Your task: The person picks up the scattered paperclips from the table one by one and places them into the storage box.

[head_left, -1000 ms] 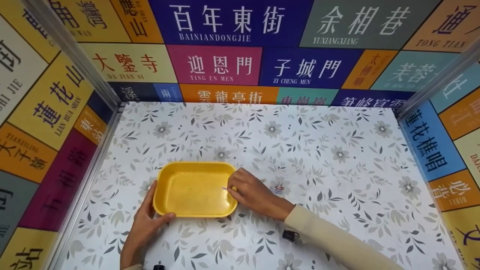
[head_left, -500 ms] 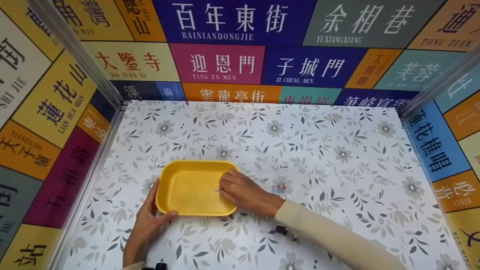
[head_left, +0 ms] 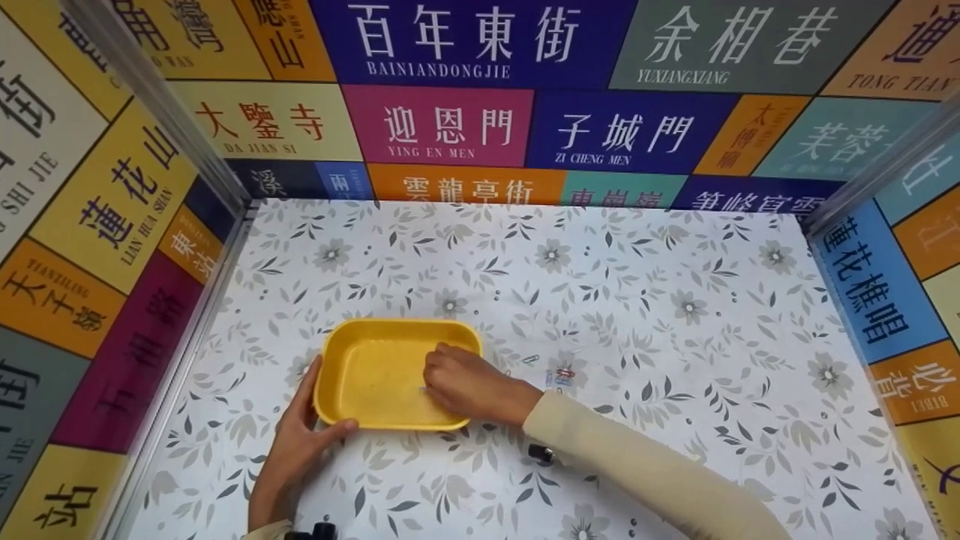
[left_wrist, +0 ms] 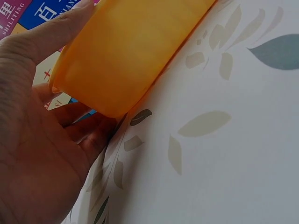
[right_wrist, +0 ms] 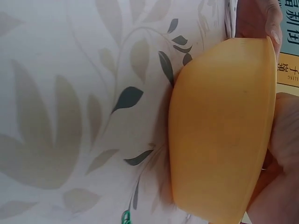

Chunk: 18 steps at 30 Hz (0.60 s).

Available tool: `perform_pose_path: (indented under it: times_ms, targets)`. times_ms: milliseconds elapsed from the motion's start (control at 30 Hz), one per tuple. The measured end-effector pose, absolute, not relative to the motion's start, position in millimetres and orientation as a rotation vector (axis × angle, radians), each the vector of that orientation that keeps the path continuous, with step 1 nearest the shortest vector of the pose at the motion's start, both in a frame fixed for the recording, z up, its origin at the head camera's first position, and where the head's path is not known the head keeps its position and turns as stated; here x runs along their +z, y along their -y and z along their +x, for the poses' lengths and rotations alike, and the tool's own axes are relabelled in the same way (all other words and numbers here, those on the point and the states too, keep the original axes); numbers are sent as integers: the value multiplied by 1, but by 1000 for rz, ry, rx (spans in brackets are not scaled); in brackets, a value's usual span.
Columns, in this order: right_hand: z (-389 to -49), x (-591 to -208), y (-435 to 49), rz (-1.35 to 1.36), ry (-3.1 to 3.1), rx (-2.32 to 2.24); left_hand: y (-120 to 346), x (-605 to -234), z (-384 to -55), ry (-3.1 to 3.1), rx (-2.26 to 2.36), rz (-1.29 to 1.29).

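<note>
A yellow plastic basin stands on the flower-patterned table. My left hand holds its near left corner, with the thumb on the front rim and the fingers along the left wall; the left wrist view shows this hand around the basin's end. Over the basin's right half, my right hand is curled and pinches a small bluish paper clip, mostly hidden by the fingers. In the right wrist view the basin wall covers the right hand's fingertips.
Several paper clips lie right of the basin: a green one, a red one and blue ones close together. Panels with printed characters wall in the table at the back and both sides.
My right hand has moved left from the basin's right rim to over its inside, with the clip still pinched. More clips show behind it. The left hand keeps its hold.
</note>
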State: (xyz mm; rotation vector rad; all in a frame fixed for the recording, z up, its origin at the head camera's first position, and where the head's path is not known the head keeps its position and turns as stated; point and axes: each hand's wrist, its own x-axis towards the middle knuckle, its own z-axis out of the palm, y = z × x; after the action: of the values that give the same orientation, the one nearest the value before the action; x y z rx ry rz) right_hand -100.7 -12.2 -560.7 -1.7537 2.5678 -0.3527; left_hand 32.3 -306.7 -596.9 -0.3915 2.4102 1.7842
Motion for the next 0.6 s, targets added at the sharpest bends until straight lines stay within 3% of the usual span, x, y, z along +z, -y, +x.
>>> perform_pose_path:
  times_ms: [367,600]
  targets:
    - [-102,-562,29,-1641,-2523,-282,307,-601,34,-2434,1866,-310]
    - [-108,-555,21,-1616,-2503,-552,309,-602,34,-2418,1839,-343]
